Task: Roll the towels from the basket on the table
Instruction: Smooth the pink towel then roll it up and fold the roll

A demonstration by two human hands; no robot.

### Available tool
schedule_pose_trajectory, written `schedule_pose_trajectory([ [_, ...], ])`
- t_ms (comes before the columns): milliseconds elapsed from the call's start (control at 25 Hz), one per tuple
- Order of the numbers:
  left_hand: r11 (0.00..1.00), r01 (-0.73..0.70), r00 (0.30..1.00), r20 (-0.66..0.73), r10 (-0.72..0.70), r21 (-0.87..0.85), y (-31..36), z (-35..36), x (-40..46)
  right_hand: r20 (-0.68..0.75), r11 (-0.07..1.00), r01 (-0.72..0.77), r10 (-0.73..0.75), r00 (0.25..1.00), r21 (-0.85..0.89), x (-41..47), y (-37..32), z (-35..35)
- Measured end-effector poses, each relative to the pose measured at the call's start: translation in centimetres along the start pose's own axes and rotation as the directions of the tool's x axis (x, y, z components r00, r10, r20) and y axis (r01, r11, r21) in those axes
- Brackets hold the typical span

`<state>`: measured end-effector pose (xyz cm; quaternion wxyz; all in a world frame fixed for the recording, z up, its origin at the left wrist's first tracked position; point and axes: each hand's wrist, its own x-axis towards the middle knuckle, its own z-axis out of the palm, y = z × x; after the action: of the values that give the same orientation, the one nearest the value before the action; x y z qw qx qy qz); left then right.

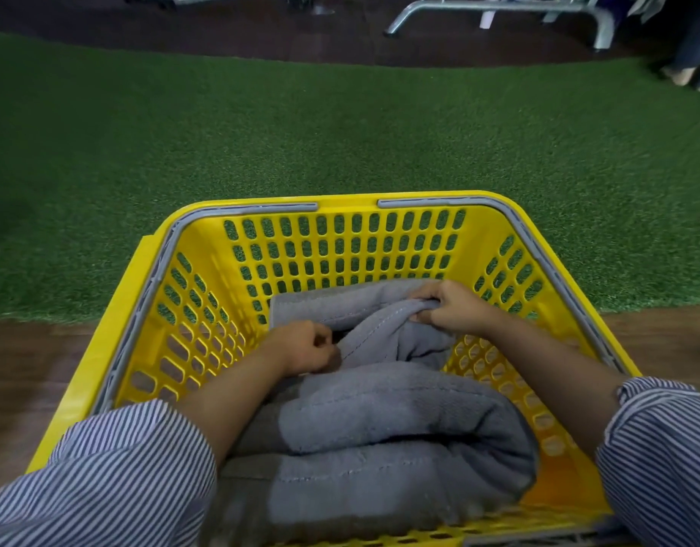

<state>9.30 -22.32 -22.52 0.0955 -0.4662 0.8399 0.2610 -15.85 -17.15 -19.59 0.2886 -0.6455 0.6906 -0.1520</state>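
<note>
**Both hands gripping a grey towel inside the yellow basket**

Head view: I look straight down into the yellow basket (342, 250), a slotted plastic one with grey handles folded along its rim. It sits on a brown wooden bench (28, 373), and beyond the bench's far edge I see green turf (301, 132). Several grey towels lie in the basket. The top towel (383, 329) is bunched up towards the middle and far end, while a folded towel stack (387, 440) fills the near part.

My right hand (453, 307) is deep in the basket near the far right wall. Its fingers (429, 292) are curled tight around a raised fold of the top towel, thumb under and knuckles over, so the cloth is clamped and pulled up into a ridge. My left hand (306, 349) is lower and closer to the basket's middle. Its fingers are curled in too, closed on the stitched edge of the same towel where it dips down. The cloth hides the fingertips, so I cannot tell how much fabric they have taken.

Both forearms reach in over the near rim, with striped sleeves (115, 475) pushed up towards the elbows. At the top edge I make out a grey metal frame (498, 9) on dark flooring.
</note>
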Motion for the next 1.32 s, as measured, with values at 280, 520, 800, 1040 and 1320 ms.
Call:
schedule_pose_trajectory([
  [280,0.965,0.107,0.994,-0.018,-0.106,0.24,2.8,1.2,0.8,-0.133,0.981,0.043,-0.018,0.991,0.187,0.0,-1.5,0.7],
  [520,0.995,-0.088,0.949,-0.299,0.097,0.043,1.0,1.5,-0.2,0.029,0.991,0.113,-0.116,0.993,0.072,-0.2,0.3,0.0],
  [800,0.89,-0.02,0.96,-0.24,0.144,0.456,-1.1,1.8,0.2,0.166,0.914,0.086,-0.021,0.986,-0.396,0.1,1.2,0.5],
  [1040,0.78,-0.029,0.87,-0.369,0.327,0.625,0.1,1.6,0.4,0.208,0.91,0.042,0.049,0.977,-0.413,0.3,1.6,-0.4],
  [1320,0.948,-0.143,0.963,-0.182,0.2,0.285,-2.4,0.9,-0.6,0.141,0.936,0.054,-0.005,0.99,-0.347,-1.0,-0.8,-0.9],
])
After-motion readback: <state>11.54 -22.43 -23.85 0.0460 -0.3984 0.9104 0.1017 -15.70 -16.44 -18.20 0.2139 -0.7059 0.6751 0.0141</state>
